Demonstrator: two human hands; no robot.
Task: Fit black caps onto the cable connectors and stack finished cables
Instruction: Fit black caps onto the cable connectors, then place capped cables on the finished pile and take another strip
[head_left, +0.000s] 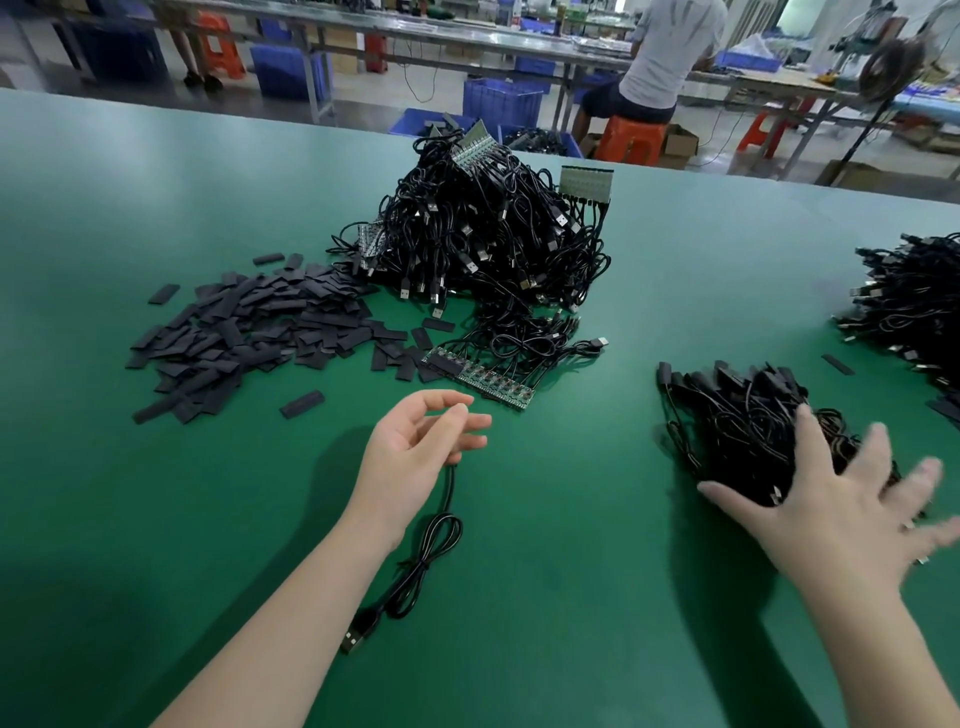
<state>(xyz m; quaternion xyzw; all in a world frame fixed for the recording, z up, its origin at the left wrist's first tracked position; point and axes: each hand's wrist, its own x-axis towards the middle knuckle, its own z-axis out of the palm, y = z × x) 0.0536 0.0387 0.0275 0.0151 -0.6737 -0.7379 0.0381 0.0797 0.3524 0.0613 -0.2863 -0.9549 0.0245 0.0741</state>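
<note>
On the green bench (156, 208), your right hand (841, 525) rests fingers spread on the finished cables (748, 421), left hand (415, 447) loosely open above one cable (415, 571), caps (249, 327) heaped far left.

On the tabletop (571, 519), the caps (244, 332) lie beyond the left grip (415, 447), left of the cable heap (488, 234); the capped cables (748, 421) lie under the right grip (852, 514).

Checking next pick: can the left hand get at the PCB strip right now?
Probably yes. The left hand hangs open just short of the strip, with only bare mat between; a cable trails under the wrist but doesn't block it.
</note>
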